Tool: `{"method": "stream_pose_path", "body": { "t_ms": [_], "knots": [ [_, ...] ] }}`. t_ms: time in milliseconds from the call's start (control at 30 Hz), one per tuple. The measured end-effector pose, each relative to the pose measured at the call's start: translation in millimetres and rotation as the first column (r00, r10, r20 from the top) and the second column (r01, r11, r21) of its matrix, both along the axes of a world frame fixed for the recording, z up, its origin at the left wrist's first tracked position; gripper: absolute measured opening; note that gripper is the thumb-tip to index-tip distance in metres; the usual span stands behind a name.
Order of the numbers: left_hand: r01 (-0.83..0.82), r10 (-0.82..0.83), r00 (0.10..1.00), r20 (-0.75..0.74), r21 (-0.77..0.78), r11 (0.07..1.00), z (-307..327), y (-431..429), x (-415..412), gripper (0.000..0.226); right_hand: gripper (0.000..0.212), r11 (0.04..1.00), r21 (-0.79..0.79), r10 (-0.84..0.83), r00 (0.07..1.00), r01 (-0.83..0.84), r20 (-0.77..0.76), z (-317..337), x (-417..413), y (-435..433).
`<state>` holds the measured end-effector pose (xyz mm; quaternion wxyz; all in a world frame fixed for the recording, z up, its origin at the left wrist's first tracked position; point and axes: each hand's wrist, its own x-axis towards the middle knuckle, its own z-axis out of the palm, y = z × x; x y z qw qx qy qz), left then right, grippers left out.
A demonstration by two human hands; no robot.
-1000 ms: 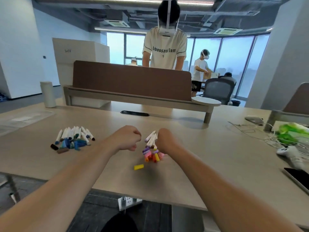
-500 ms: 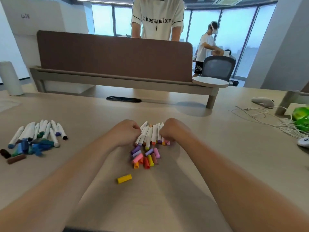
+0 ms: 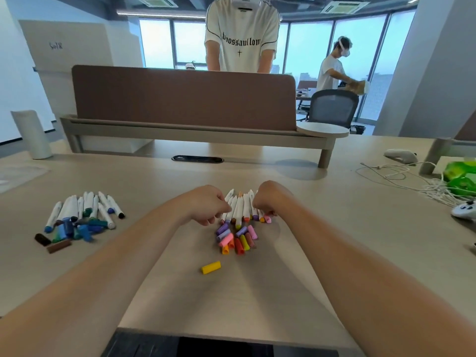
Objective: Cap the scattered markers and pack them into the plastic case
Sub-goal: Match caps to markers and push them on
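Observation:
A fanned row of white uncapped markers (image 3: 239,207) lies on the table, coloured tips toward me. My left hand (image 3: 208,204) sits at the row's left side with fingers curled against the outer marker. My right hand (image 3: 268,199) is curled over the row's right end. I see neither hand lifting a marker. Just below lies a pile of loose caps (image 3: 235,238) in purple, pink, orange, red and yellow, and a single yellow cap (image 3: 211,267) rests nearer me. Far left is a second group of white markers (image 3: 85,210) with blue and green caps (image 3: 77,228).
A translucent flat plastic piece (image 3: 20,173) lies at the far left beside a white cylinder (image 3: 32,135). A brown desk divider (image 3: 180,99) crosses the back, with people behind it. White cables (image 3: 401,176), a green pack (image 3: 461,176) and a white controller (image 3: 466,210) sit at right.
The markers went from a raised bunch between my fists to a flat fanned row on the table. My hands stay at either side, and the view has tilted down and closer.

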<state>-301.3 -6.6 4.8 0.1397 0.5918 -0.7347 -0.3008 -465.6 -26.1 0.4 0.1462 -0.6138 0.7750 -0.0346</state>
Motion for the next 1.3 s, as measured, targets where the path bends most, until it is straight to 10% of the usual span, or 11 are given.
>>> {"method": "stream_pose_path", "body": {
  "t_ms": [400,867,1100,1300],
  "knots": [
    [0.231,-0.251,0.943,0.218,0.114,0.966,0.2,23.3,-5.5,0.038,0.031,1.0,0.011,-0.025,0.99,0.023,0.141,11.3,5.9,27.5],
    [0.197,-0.16,0.905,0.393,-0.055,0.979,-7.6,41.4,-13.8,0.025,0.021,0.994,-0.105,0.061,0.933,-0.025,0.354,9.1,0.1,49.5],
    [-0.085,0.059,0.974,-0.221,-0.111,0.99,1.8,17.6,5.6,0.015,0.024,0.982,-0.189,0.113,0.82,-0.006,0.561,6.3,4.8,41.8],
    [-0.203,0.219,0.61,-0.761,0.118,0.972,-5.0,-17.8,14.8,0.019,0.026,0.982,-0.184,0.177,0.602,-0.051,0.778,8.2,2.9,27.7]
  ]
}}
